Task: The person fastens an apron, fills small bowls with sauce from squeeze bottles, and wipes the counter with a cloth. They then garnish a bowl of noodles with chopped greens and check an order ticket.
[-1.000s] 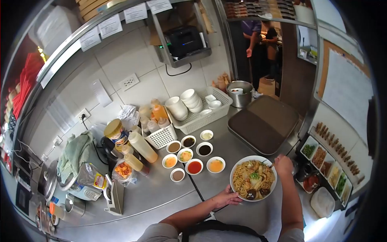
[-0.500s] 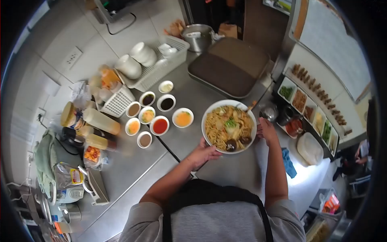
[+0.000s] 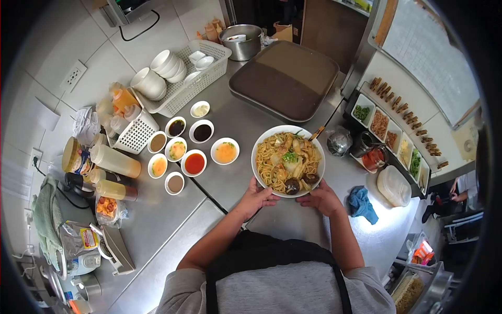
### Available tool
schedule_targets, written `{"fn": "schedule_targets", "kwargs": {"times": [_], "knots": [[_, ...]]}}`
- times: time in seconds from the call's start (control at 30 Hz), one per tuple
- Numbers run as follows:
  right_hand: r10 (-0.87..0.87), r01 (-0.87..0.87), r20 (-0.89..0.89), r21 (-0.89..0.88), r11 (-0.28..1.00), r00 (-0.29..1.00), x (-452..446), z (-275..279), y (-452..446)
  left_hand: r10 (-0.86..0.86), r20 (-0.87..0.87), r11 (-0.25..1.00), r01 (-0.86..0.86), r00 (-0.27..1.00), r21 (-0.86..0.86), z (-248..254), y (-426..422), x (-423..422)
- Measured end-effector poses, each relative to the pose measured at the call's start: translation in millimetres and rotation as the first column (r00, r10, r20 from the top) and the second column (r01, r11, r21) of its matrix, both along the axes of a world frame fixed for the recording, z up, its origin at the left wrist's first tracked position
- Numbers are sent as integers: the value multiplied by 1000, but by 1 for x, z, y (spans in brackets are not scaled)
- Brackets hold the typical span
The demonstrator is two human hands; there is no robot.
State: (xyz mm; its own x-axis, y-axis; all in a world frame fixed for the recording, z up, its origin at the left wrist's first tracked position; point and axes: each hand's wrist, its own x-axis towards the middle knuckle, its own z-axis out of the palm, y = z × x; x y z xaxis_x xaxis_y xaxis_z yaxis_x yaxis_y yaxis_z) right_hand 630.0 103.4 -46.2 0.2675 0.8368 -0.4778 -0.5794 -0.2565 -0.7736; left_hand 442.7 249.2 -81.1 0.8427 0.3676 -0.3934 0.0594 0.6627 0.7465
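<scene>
A large white bowl [image 3: 255, 168] of noodles [image 3: 272, 157] stands on the steel counter in front of me. Dark mushroom caps [image 3: 292, 186] and chopped green onion [image 3: 289, 156] top the noodles. My left hand [image 3: 255, 200] grips the bowl's lower left edge, thumb pointing inward. At the lower right edge my right hand [image 3: 323, 199] holds the bowl too, its fingertips tucked by the underside. A stick-like handle [image 3: 317, 133] rests across the far right rim. Left of the bowl sit several small white cups of sauce and soup, among them a red sauce [image 3: 195, 163].
A brown tray [image 3: 285, 78] lies at the back beside a steel pot [image 3: 241, 42]. White bowls [image 3: 149, 83] fill a plastic basket [image 3: 209, 78]. Squeeze bottles [image 3: 115, 159] line the left. To the right are a topping rack [image 3: 391, 133], a foil-like ball [image 3: 339, 141] and a blue cloth [image 3: 362, 204].
My right hand has moved from the bowl's right side to its lower right edge. My left hand stays at the lower left edge. The whole view has shifted slightly.
</scene>
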Motion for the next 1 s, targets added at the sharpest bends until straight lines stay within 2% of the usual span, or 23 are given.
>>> {"fn": "schedule_targets", "kwargs": {"times": [0.1,0.17,0.2,0.27,0.4,0.47,0.6,0.67,0.8,0.87,0.9,0.93,0.97,1.0], "knots": [[68,-69,-10,-22,997,998,21,-5,-2,22,6,1000,-22,1000,8,-5,-1,-1],[48,-62,-157,-87,994,987,48,-17,6,20,48,997,-17,999,-71,-6,0,-3],[48,-61,-152,-82,995,987,51,-19,10,20,53,998,-16,998,-65,-4,0,-3],[70,-68,16,-89,994,997,56,-17,21,12,-2,1000,-13,1000,-26,0,0,0],[41,-40,67,-12,999,997,52,-15,29,58,18,998,-58,998,2,5,4,4],[41,-36,111,-44,998,993,49,-14,32,117,22,992,-118,993,44,5,9,7],[-66,82,167,-93,992,984,41,-10,51,205,-8,978,-205,979,26,5,21,17],[-78,99,192,-103,990,978,39,-12,57,244,-96,969,-238,965,70,8,28,20],[-99,130,249,-110,985,964,41,-16,63,310,-88,944,-296,947,143,6,35,25],[-121,150,293,-77,986,949,48,-17,73,219,-55,955,-203,974,216,11,51,31],[-167,189,268,-60,980,949,47,-4,81,266,-31,934,-250,963,254,24,62,34],[-214,232,243,-52,971,946,49,6,90,235,-35,922,-212,971,323,34,67,40],[-188,200,251,-20,980,950,57,4,103,199,-48,908,-165,979,384,47,73,42],[-202,202,232,26,979,952,68,0,113,223,-31,896,-192,974,400,63,84,42]]}}
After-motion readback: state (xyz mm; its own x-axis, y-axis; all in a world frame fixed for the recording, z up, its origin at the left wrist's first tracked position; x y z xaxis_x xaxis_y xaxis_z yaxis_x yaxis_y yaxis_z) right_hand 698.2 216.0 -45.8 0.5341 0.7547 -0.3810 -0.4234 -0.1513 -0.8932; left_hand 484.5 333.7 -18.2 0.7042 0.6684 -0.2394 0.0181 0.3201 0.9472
